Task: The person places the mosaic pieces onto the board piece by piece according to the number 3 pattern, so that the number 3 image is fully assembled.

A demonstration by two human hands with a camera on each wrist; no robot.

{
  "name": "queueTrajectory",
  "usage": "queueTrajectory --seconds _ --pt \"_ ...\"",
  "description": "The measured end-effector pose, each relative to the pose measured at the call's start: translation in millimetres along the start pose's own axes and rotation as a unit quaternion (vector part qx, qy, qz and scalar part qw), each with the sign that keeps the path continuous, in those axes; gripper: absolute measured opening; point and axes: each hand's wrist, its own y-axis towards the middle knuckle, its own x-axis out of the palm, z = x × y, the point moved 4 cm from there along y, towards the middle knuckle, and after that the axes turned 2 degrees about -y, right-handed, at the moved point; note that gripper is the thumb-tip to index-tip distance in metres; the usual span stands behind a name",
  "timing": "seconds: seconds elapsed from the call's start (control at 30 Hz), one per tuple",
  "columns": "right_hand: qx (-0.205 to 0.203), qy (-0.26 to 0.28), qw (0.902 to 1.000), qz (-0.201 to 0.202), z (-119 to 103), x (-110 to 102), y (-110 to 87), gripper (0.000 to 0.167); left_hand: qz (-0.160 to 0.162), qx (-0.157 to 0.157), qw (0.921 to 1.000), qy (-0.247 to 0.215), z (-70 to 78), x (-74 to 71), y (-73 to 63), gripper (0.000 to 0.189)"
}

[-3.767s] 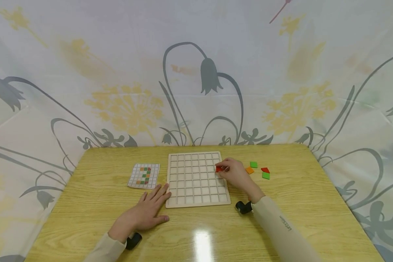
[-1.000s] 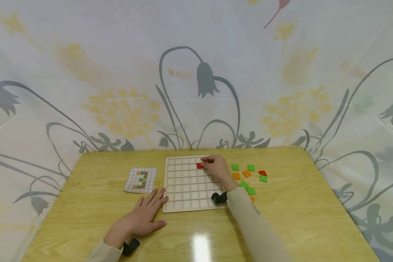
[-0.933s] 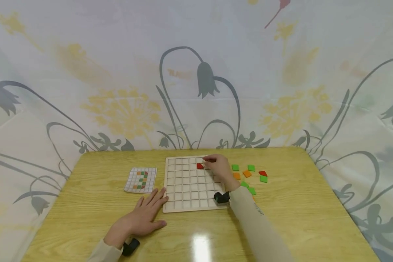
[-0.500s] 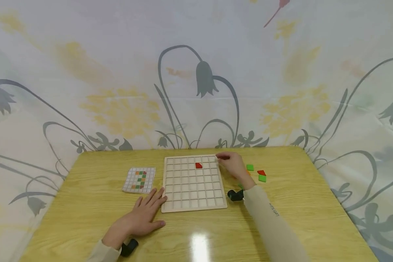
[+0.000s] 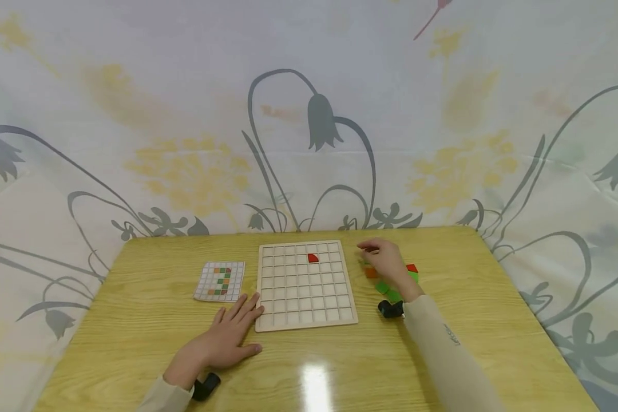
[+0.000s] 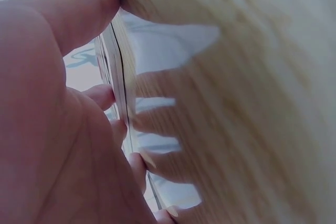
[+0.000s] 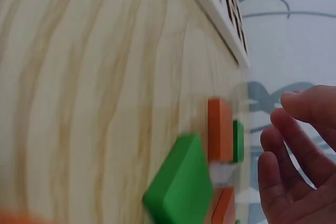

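1. Gripping nothing, the person's right hand (image 5: 386, 263) hovers with loosely bent fingers beside the right edge of a pale, square wooden grid board (image 5: 293, 294).
2. Nor does the left hand (image 5: 224, 344) grip: it lies on the yellow wood-grain table (image 5: 268, 377), fingers spread, fingertips at the board's left edge.
3. On the board, a red tile with one clipped or rounded corner (image 5: 313, 258) sits in a cell toward the far side, right of centre.
4. Hidden partly by the right hand and wrist are the loose tiles on the table; their full count cannot be told. From the right wrist, a thick green tile (image 7: 181, 182) looks blurred, an orange tile (image 7: 220, 129) stands out beyond it, and another orange shape is cut off at the lower left.
5. From the left wrist, the board shows only edge-on.
6. The red tile's cut corner points far and right; its outline is too small to give a sure long axis. The board shows no clear long axis either, its sides running roughly along the table's edges.
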Motion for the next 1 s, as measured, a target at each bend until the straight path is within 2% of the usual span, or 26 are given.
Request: queueTrajectory --seconds 0.2,0.33,0.5,0.8,1.0 --pt "-0.025 -0.056 0.998 -0.014 11 -14 -7.2 0.027 -0.001 0.002 1.0 0.004 -0.2 0.7 -0.6 0.075" --pt "-0.019 -0.083 0.9959 -0.031 15 -22 -7.1 0.028 0.0 0.003 0.9999 0.01 -0.9 1.3 0.2 0.075" --pt "-0.015 -0.091 0.994 -0.06 12 -23 -4.0 0.03 -0.002 -0.004 1.0 0.005 -1.1 0.4 -0.6 0.075" --pt "-0.013 -0.098 0.9926 -0.07 14 -18 -2.5 0.033 -0.005 0.003 0.9999 -0.014 -2.6 0.9 -0.1 0.075" --pt "-0.027 -0.118 0.9903 -0.069 14 -16 -3.9 0.034 0.02 0.018 0.9991 -0.034 -6.9 4.5 -0.2 0.07"
